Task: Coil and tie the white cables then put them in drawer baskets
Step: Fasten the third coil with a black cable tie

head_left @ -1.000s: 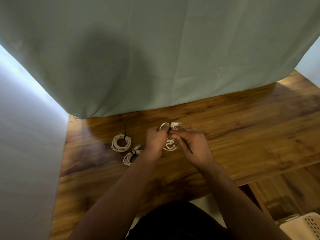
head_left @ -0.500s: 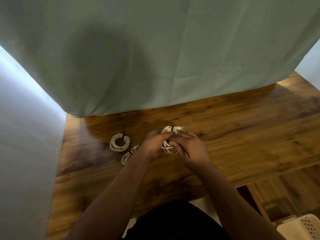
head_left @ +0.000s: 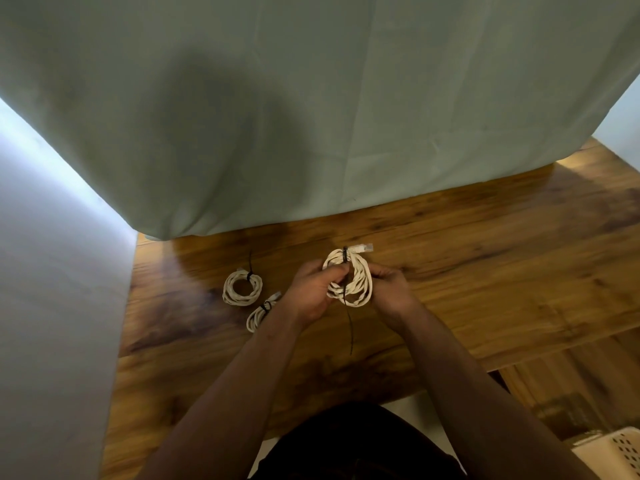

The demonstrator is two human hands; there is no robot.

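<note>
White cable coil (head_left: 360, 282) sits between both hands: left hand (head_left: 311, 292) pinches its near-left strands, right hand (head_left: 391, 289) clasps opposite side. Likely light, springy, loops prone to spreading; best held across bundled strands beside black tie (head_left: 349, 327).

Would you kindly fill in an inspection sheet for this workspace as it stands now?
Surface: wooden table, glossy brown.
Job's things: held coil of white cable, above the table, with a black tie round it, tail hanging down; perforated basket at lower right, off the table.
Clutter: nothing seen.
Grippers: left hand pinches the held coil's left side; right hand grips its right side.
Cables: round tied coil and narrow tied coil lie on the table, left of the hands.
Surroundings: green cloth hangs behind; white wall at left.
</note>
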